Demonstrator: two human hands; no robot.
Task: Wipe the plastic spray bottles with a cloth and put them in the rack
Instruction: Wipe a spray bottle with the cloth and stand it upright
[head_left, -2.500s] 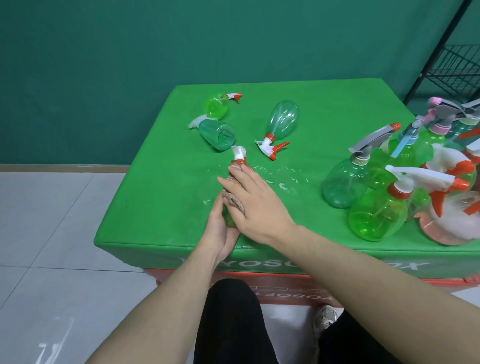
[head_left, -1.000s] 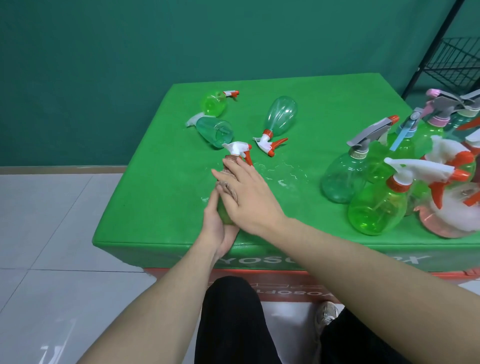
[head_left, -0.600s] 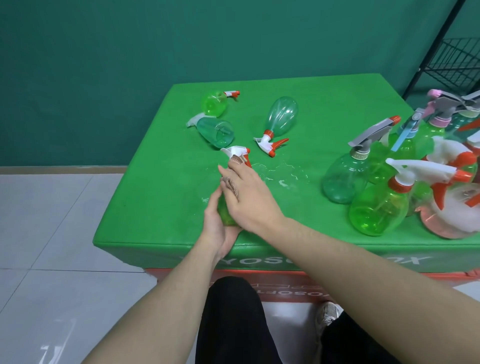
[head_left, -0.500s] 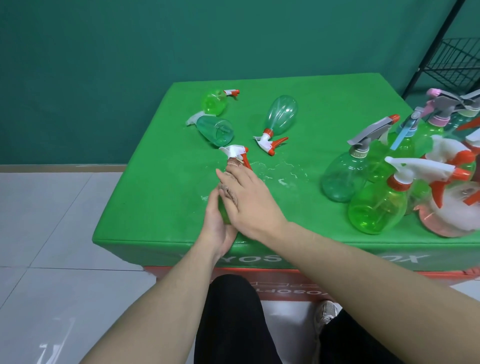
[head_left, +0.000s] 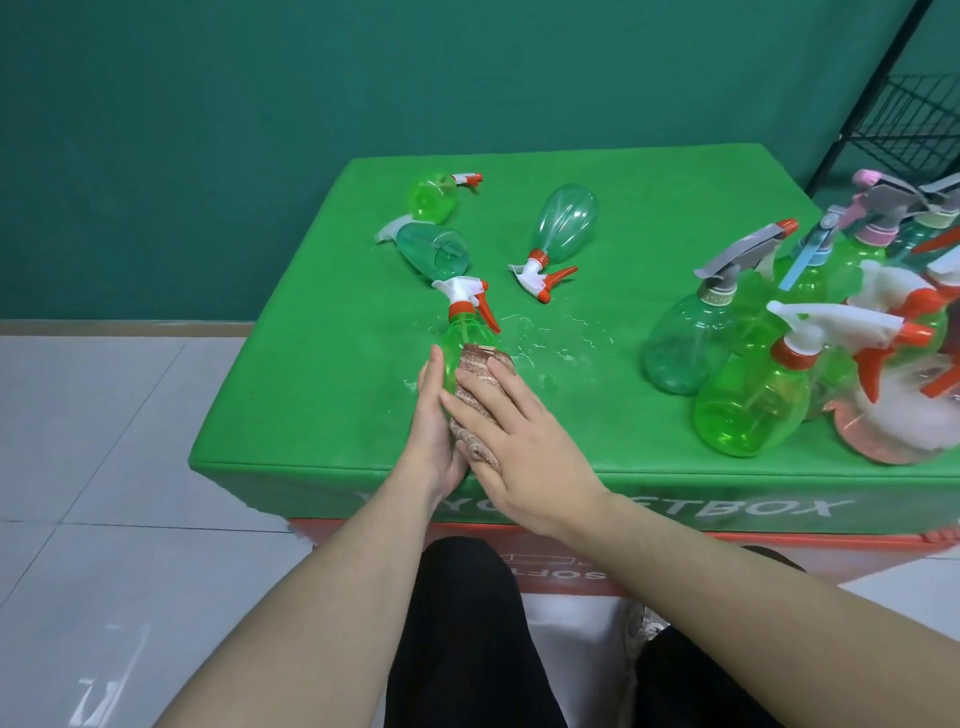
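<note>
- Near the lower middle of the frame, at the front edge of the green table (head_left: 322, 364), a green spray bottle (head_left: 457, 338) lay with its white and orange trigger head pointing toward the upper part of the frame.
- A left hand (head_left: 434, 436) cupped the bottle from the left side, fingers curved along it.
- A right hand (head_left: 511, 441) pressed a brownish cloth (head_left: 475, 382) onto the bottle with fingers nearly straight (the cloth wrapped over the body).
- Three more bottles (head_left: 563, 218) lay on their sides in the upper middle.
- At the right edge stood a crowd of upright bottles (head_left: 685, 348), with a black wire rack (head_left: 919, 130) in the upper right corner.
</note>
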